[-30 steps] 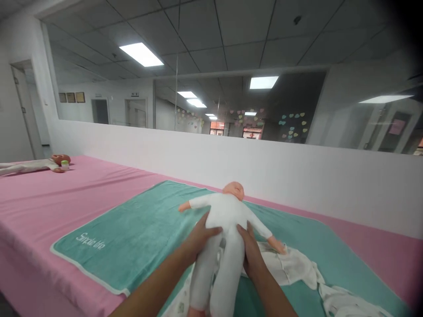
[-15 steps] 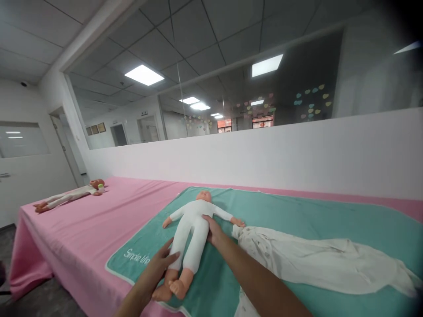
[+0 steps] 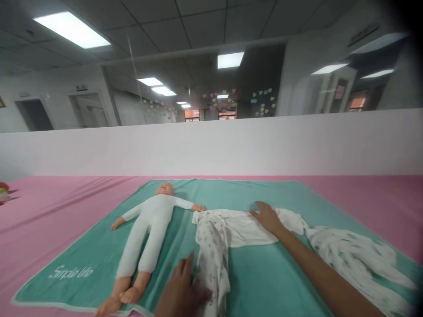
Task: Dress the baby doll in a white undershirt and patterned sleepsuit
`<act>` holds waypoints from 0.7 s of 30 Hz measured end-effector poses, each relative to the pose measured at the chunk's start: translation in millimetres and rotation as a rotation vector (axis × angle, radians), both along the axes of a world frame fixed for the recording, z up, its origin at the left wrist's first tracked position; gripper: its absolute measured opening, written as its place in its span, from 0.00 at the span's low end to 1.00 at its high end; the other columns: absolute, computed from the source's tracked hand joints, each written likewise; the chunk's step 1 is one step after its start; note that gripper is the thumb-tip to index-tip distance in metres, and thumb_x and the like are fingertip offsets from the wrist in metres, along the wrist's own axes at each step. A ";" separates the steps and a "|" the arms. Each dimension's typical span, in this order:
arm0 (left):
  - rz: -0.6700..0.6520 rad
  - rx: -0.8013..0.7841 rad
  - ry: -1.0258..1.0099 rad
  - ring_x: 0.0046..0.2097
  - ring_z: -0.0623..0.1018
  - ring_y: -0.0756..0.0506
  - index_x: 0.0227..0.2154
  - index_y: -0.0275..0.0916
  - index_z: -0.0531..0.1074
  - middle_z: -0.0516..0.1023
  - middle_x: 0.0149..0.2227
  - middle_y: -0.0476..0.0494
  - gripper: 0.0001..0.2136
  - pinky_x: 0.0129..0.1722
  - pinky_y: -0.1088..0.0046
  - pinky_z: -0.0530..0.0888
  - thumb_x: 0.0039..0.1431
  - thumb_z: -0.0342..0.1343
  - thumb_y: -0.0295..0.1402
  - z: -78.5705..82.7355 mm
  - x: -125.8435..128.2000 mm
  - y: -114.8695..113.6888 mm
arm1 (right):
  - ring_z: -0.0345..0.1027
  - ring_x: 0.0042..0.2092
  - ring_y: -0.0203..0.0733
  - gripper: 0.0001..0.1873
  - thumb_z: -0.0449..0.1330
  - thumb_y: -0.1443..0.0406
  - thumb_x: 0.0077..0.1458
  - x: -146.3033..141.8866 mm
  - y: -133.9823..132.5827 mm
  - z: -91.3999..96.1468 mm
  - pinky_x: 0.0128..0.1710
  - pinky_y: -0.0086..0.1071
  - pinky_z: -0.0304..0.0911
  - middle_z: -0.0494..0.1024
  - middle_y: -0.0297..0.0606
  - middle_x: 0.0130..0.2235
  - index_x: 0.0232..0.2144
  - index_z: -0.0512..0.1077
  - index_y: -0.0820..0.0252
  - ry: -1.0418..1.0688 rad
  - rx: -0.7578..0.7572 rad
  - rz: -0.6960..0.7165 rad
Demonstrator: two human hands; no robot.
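A baby doll (image 3: 152, 215) in a white bodysuit lies on its back on a green mat (image 3: 261, 273) with "Simple life" lettering. To its right is a white baby garment (image 3: 243, 231) with a small print, one part folded down toward me. My right hand (image 3: 267, 218) rests over the garment's upper right part, fingers stretched. At the bottom, slightly blurred, my left hand (image 3: 183, 288) is beside the garment's printed part, fingers apart; whether it touches the cloth I cannot tell. The doll's left hand lies close to the garment's left end.
Another white printed cloth (image 3: 353, 255) lies crumpled at the right of the mat. A pink cloth (image 3: 79, 198) covers the table. Behind stands a low white wall (image 3: 198, 149) with glass above it. Part of another doll's head (image 3: 4, 187) shows at the left edge.
The view has turned right. Both hands have let go of the doll and moved right to the garment. The garment now lies partly folded down, with another cloth visible beside it.
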State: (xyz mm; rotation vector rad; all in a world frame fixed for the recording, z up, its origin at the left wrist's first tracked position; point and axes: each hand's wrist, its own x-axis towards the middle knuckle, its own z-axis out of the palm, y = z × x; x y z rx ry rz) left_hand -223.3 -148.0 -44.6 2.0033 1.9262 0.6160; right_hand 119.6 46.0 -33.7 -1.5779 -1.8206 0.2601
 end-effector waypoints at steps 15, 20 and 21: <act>-0.329 -0.007 0.162 0.62 0.51 0.34 0.62 0.41 0.43 0.48 0.63 0.37 0.46 0.56 0.56 0.55 0.40 0.59 0.43 59.7 178.4 172.1 | 0.65 0.37 0.40 0.09 0.53 0.59 0.52 83.5 -32.0 -24.1 0.37 0.31 0.55 0.73 0.36 0.33 0.31 0.69 0.58 0.257 -0.019 0.016; -0.369 -0.227 0.293 0.60 0.55 0.32 0.62 0.37 0.43 0.51 0.62 0.33 0.50 0.53 0.59 0.60 0.37 0.59 0.48 32.5 194.3 215.4 | 0.69 0.36 0.40 0.10 0.54 0.58 0.51 76.6 -34.0 -27.7 0.38 0.33 0.60 0.75 0.35 0.31 0.30 0.69 0.58 0.771 -0.180 0.347; -0.348 -0.217 0.311 0.59 0.57 0.31 0.62 0.37 0.44 0.54 0.61 0.33 0.49 0.52 0.59 0.62 0.37 0.59 0.49 32.1 195.8 218.0 | 0.69 0.36 0.40 0.10 0.55 0.58 0.51 73.7 -32.8 -26.8 0.39 0.34 0.61 0.75 0.35 0.30 0.30 0.69 0.59 0.852 -0.199 0.401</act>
